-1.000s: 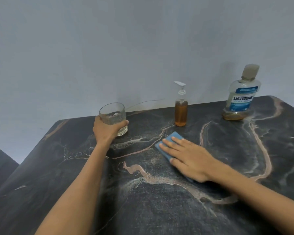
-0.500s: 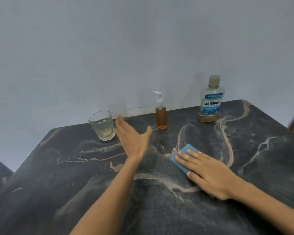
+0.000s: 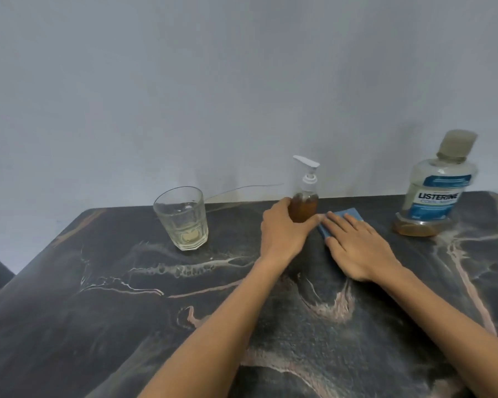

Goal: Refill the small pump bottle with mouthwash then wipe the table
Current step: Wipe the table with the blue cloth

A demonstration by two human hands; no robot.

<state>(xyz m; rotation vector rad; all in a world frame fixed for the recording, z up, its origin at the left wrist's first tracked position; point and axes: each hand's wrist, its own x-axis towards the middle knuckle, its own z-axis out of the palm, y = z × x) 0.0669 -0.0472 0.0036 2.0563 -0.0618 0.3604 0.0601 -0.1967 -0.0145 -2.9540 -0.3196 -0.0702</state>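
Note:
The small pump bottle (image 3: 304,201), full of amber liquid with a white pump head, stands near the table's far edge. My left hand (image 3: 283,231) is wrapped around its lower body. Just to its right, my right hand (image 3: 357,247) lies flat on a blue cloth (image 3: 346,215), pressing it onto the dark marble table (image 3: 127,311); only the cloth's far part shows past my fingers. The Listerine mouthwash bottle (image 3: 434,196) stands capped at the far right, with a little amber liquid at its bottom.
A clear drinking glass (image 3: 181,222) with a small amount of pale liquid stands at the far left of the table. A grey wall rises right behind the table's far edge. A thin wire runs along that edge behind the glass.
My left hand let go of the glass, crossed to the right and closed around the pump bottle. My right hand slid the blue cloth farther back, next to the pump bottle.

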